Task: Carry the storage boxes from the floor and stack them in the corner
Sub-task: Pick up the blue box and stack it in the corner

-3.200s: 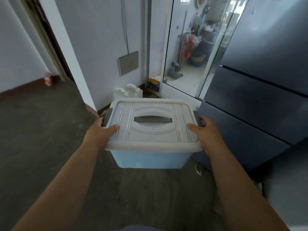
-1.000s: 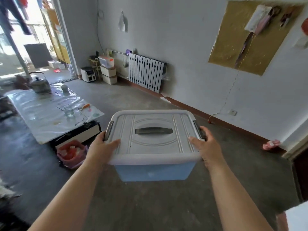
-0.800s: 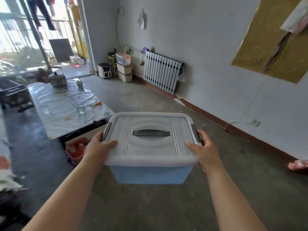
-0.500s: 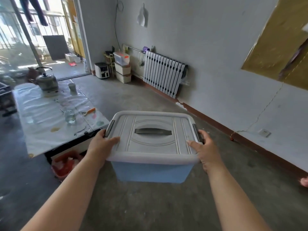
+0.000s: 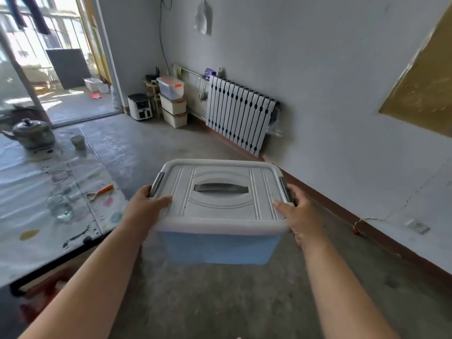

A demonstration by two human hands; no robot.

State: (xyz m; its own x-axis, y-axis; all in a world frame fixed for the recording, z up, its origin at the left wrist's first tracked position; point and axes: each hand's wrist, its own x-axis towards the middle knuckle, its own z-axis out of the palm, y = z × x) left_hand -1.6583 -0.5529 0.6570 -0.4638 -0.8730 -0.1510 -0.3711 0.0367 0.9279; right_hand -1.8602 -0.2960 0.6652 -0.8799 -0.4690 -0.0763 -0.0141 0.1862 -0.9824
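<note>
Box: I hold the blue storage box [image 5: 215,248] with its grey lid [image 5: 221,192] in the air above the floor [image 5: 220,302].
Left hand [image 5: 144,209]: closed on its left end, thumb on the lid.
Right hand [image 5: 302,214]: closed on its right end, thumb on top.
Corner: stacked boxes [image 5: 173,104] beside the radiator [image 5: 238,116], well apart from mine.

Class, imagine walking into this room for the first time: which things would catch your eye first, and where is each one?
First, the pale blue plastic storage box with a grey lid, held mid-air at the centre by the left hand and right hand. Next, the white ribbed radiator on the far wall. Left of it, three stacked storage boxes stand in the corner.
</note>
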